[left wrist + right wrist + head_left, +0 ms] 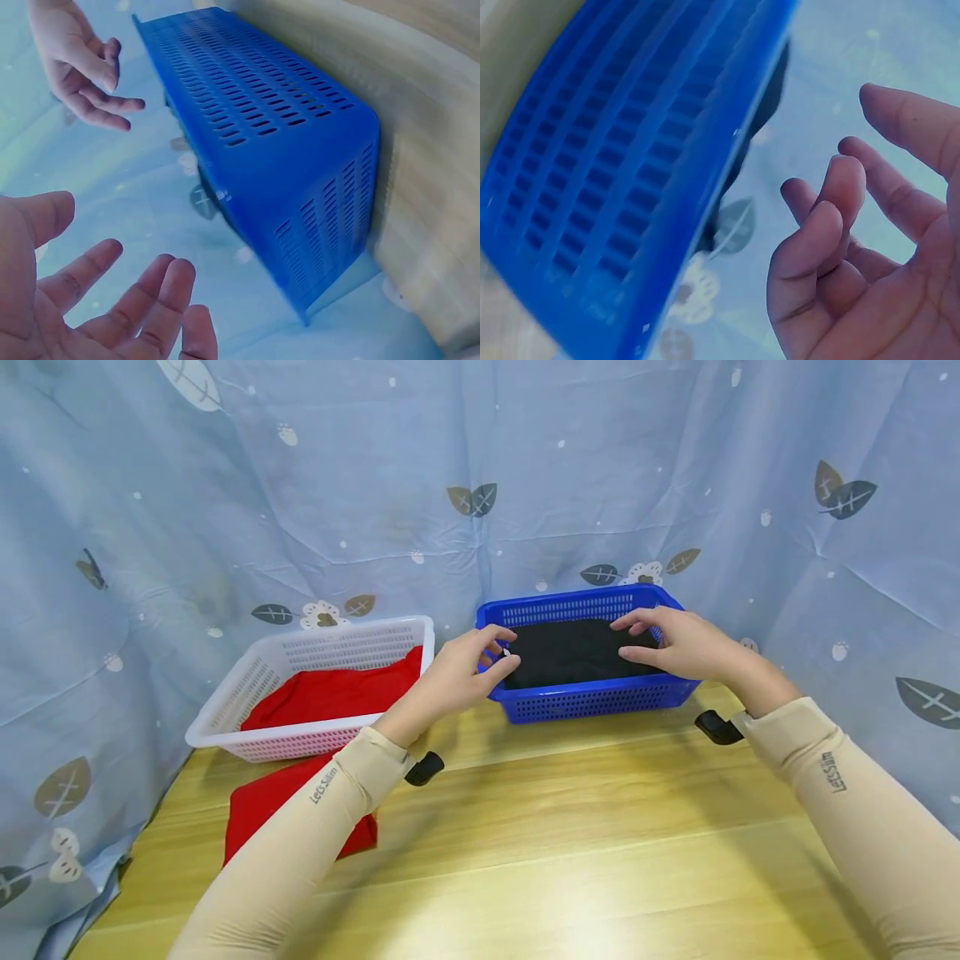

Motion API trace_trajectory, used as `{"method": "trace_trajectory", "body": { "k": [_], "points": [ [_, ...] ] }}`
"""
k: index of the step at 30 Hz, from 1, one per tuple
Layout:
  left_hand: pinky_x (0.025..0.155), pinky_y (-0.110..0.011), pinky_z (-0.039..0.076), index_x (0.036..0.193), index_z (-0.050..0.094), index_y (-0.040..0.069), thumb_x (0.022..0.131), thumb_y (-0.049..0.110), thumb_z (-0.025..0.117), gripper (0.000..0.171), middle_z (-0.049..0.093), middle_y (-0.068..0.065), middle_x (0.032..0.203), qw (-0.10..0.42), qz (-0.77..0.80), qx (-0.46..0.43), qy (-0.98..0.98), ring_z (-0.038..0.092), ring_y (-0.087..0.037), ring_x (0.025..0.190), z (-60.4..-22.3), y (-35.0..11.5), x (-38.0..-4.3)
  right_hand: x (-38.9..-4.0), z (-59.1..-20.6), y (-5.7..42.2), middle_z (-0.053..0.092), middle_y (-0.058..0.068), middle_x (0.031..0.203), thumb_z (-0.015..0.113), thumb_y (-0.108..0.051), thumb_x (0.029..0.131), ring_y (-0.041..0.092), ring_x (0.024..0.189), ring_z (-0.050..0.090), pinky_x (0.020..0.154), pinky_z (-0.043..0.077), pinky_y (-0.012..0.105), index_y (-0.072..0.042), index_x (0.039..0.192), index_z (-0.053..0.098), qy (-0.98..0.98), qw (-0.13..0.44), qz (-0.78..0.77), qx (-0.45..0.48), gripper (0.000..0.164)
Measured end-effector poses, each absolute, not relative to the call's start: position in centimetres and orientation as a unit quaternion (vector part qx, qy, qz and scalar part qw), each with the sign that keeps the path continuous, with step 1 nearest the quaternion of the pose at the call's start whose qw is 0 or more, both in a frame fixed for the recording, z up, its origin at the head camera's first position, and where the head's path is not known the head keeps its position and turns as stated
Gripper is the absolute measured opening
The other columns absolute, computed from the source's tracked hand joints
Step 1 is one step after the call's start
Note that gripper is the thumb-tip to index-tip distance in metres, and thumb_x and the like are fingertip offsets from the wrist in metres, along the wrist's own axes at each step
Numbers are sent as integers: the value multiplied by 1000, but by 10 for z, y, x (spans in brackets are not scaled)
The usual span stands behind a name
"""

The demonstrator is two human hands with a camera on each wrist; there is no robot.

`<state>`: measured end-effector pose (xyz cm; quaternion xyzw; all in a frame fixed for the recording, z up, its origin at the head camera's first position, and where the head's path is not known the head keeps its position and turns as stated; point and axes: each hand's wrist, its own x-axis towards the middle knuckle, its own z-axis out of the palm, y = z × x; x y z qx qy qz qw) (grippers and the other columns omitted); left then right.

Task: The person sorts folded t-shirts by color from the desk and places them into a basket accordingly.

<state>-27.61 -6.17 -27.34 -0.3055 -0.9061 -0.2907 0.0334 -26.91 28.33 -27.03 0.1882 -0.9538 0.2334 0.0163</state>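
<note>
A blue plastic basket with slotted walls stands at the back of the table, and black cloth lies inside it. Over its left end hovers my left hand, fingers spread and loosely bent, holding nothing. At the basket's right end is my right hand, thumb and fingers apart with nothing between them. Both wrist views show the palms beside the blue basket wall, above its rim. In the right wrist view, some fingers of the right hand are bent inward; a bit of black cloth shows past the rim.
Left of the blue basket stands a white basket with red cloth in it. Another piece of red cloth lies on the wooden table in front, partly hidden by the left sleeve. A patterned blue curtain hangs behind.
</note>
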Motion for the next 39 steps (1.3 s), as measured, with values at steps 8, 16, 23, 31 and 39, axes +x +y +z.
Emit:
{"method": "trace_trajectory", "body": {
  "k": [8,16,23,31,39],
  "points": [
    [91,-42,61,149,58,22,108,37,64,44,71,-4,131,44,-309,-303,-900,72,-20,109,-263,-105,-237,-247,-266,247,64,18,142,69,-31,107,21,72,57,71,50,36,-21,153,57,-935,6,270,229,48],
    [79,-35,60,150,56,30,107,34,68,45,73,2,122,56,-310,-274,-909,74,-14,100,-256,-163,-193,-232,-274,213,68,14,139,72,-34,105,17,69,57,68,51,33,-26,151,58,-913,-9,290,286,49],
    [83,-28,59,147,56,35,108,30,67,41,73,4,121,70,-301,-237,-921,72,-13,99,-260,-215,-158,-225,-289,182,71,13,134,72,-31,105,15,66,57,67,53,31,-22,149,60,-893,-35,290,342,47],
    [77,-26,58,156,50,32,106,24,69,54,73,-4,127,65,-287,-192,-936,72,-4,100,-270,-272,-136,-220,-303,142,70,8,139,72,-28,105,7,66,58,67,55,28,-23,151,58,-873,-86,297,377,49],
    [68,-27,53,165,39,28,107,23,68,65,65,-19,138,17,-276,-125,-953,71,-9,99,-297,-332,-123,-222,-319,97,67,17,143,70,-26,106,24,56,64,63,55,26,-23,154,56,-843,-150,306,415,49]
  ]
}}
